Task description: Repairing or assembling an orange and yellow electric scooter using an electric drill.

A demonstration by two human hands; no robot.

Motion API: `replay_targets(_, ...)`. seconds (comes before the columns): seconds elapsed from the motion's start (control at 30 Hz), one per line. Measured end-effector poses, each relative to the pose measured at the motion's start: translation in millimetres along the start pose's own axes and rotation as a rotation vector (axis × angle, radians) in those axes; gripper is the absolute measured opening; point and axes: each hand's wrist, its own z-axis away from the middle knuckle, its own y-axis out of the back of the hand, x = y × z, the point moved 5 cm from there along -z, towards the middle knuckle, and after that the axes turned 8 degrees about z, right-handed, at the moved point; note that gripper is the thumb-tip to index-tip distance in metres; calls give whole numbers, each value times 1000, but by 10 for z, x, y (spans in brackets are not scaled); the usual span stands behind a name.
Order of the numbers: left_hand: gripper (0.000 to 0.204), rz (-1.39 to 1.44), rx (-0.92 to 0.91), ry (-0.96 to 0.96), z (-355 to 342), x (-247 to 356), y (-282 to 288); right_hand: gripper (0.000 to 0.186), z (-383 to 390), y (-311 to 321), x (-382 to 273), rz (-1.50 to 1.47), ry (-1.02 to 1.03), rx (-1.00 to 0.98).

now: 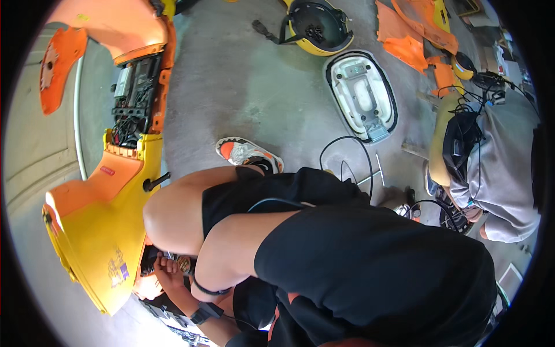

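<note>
My left hand (167,270), with a dark watch on its wrist, reaches into the shadowed underside of a yellow and orange scooter (89,225). Its fingers are curled together at a dark opening in the body panel. Whatever they grip is too small and shaded to make out. Right beside the fingers sits a round coppery part (184,264), partly covered by my bent knee. My right hand does not show; my legs block that area. Above the orange seat panel, the scooter's frame lies uncovered, with wiring and black modules (136,104) exposed.
A white oval shell (364,95) lies on the grey floor beside an upturned yellow helmet (321,29) holding small dark pieces. Orange panels (404,37) lie at the far right. A person in grey (503,156) is close on the right, near a black device with cables (462,136).
</note>
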Motion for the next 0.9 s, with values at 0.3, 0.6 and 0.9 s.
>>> replay_targets(0.3,19,460,-202,-516,1390,777,31,42,-386,153,-482,-101,105,-8)
replay_targets(0.6,16,882,121,-723,1810,1028,1074,58,-415,449,-5,-613,-338,241)
replay_targets(0.9,11,977,210,-846,1859,1132,1242,75,-964,544,152,-654,-341,111)
